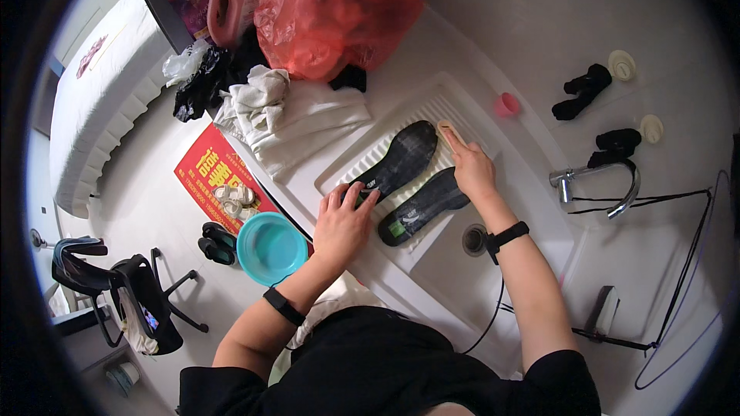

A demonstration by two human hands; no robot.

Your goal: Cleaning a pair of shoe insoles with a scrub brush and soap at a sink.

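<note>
Two black shoe insoles lie on the ribbed washboard (425,98) of a white laundry sink. The heel end of the upper insole (404,150) is held down under the fingers of my left hand (344,228). It has pale, whitish patches on its surface. Closer to me, the lower insole (425,208) shows a green patch at its heel, and its toe end is partly hidden by my right hand (475,170). That hand grips a brush (450,132) with a beige handle, beside the toe of the upper insole; the bristles are out of sight.
The basin drain (475,240) and a chrome faucet (624,188) are on the right. A pink cup (507,104) stands on the ledge. White cloth (300,121) and a red plastic bag (335,17) lie on the left and far side. A turquoise basin (272,248) is below.
</note>
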